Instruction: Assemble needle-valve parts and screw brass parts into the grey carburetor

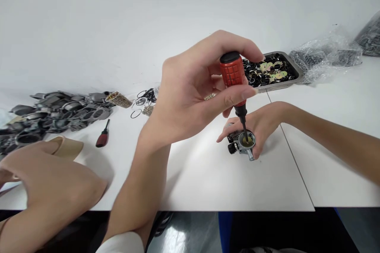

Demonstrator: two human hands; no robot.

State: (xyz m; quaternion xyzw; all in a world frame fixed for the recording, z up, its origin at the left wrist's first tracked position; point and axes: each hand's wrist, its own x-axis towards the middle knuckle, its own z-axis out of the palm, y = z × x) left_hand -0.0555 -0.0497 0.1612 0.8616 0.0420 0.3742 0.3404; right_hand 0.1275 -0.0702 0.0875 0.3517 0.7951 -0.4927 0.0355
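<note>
My left hand [190,91] is closed around the red, black-capped handle of a screwdriver [233,69], which it holds nearly upright. The screwdriver's tip reaches into the round bore of a small metal throttle body [251,152], onto a gold-coloured disc [247,140] inside. My right hand [263,124] grips the throttle body from behind and from the right, thumb at its near right side, holding it on the white table. A black knob [232,148] sticks out on the part's left. Whether the tip sits in a screw head is too small to tell.
Behind my hands stands a metal tray [297,81] of black and gold parts, beside plastic bags [326,55]. Grey castings [65,110] are heaped left, near a cup of small parts [119,99], black rings [136,113] and another screwdriver [102,138]. A co-worker's hand [56,170] is at left.
</note>
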